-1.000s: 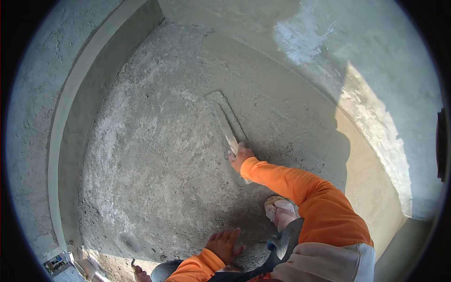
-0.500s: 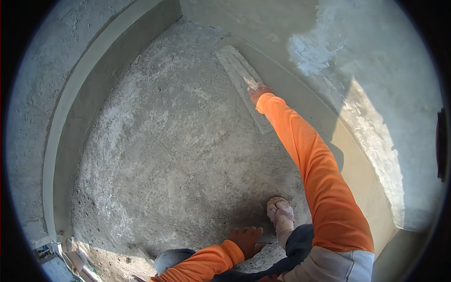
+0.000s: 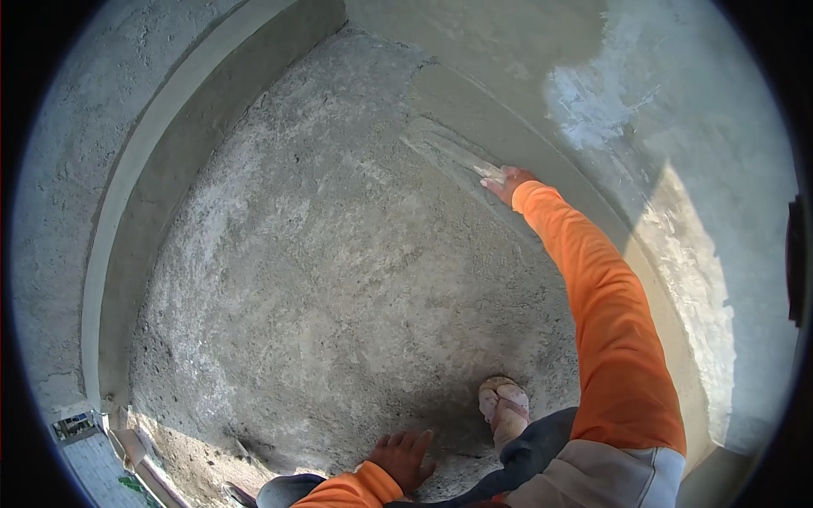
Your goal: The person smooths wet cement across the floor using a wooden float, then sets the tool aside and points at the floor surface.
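My right hand [image 3: 513, 183] grips the pale handle of a long, cement-coated float [image 3: 453, 151], which lies against the smoothed grey strip of floor [image 3: 464, 112] along the right-hand wall's base. My right arm, in an orange sleeve, stretches up to it. My left hand [image 3: 405, 455] is low in the middle, fingers spread, nearest the rough concrete floor [image 3: 313, 271] beside my sandaled foot [image 3: 504, 402]; whether it touches the floor I cannot tell.
A curved concrete step or kerb [image 3: 140, 203] bounds the left side. A plastered wall [image 3: 694, 76] rises at the right, with a whitish patch and a sunlit area. At the lower left is a sunlit edge [image 3: 190, 449] with small objects I cannot make out.
My right hand with the float moved up and right along the wall's base, then slightly further right and down. My left hand shifted right, then back left, staying low with its fingers spread.
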Demonstrator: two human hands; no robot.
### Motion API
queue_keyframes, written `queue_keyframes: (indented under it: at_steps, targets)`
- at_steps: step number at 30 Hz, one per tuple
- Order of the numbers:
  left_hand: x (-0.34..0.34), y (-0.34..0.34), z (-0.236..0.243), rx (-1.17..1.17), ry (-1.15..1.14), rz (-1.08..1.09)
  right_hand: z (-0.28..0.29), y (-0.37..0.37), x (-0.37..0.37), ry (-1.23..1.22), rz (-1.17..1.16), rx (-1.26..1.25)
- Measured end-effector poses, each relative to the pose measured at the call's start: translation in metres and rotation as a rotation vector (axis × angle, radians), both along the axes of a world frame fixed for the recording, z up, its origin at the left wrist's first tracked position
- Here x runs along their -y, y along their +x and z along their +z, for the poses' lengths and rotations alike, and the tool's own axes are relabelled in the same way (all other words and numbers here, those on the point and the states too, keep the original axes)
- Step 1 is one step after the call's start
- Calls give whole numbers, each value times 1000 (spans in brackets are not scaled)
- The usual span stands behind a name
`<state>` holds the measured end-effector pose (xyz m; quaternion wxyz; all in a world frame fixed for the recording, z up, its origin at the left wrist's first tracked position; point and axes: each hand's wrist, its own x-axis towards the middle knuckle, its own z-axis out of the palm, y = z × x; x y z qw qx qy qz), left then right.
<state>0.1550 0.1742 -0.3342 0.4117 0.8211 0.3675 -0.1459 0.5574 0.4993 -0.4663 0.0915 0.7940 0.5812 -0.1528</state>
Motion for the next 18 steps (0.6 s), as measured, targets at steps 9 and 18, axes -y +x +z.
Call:
queue_keyframes:
  at_steps: [9, 18]
  targets:
    - [-8, 46, -20, 58, -123, -256, 30, -163, 170, -456, 259, -369]
    - [26, 72, -14, -35, -294, -580, 53, -202, 175, -154, -212, -458]
